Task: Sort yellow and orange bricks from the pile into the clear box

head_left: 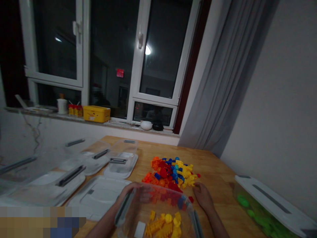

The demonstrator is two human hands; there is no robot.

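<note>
A clear plastic bin (133, 211) with grey side clips stands at the table's near edge, yellow toy pieces (163, 226) lying inside. My left hand (138, 191) is closed around its far left corner, the fingers showing faintly through the plastic. Beyond the bin spreads a pile of red, orange, blue and yellow toy pieces (170, 173). At the pile's right edge, beside the yellow ones, is my right hand (204, 198) with its fingers curled together. Whether a piece is between those fingertips is hidden. A small red piece (191, 199) lies just left of this hand.
Several clear bins and white lids (99, 195) crowd the table's left side. A lidded bin of green pieces (269, 205) stands at the right edge. A yellow box (96, 114) sits on the windowsill, and a grey curtain (218, 82) hangs behind the table.
</note>
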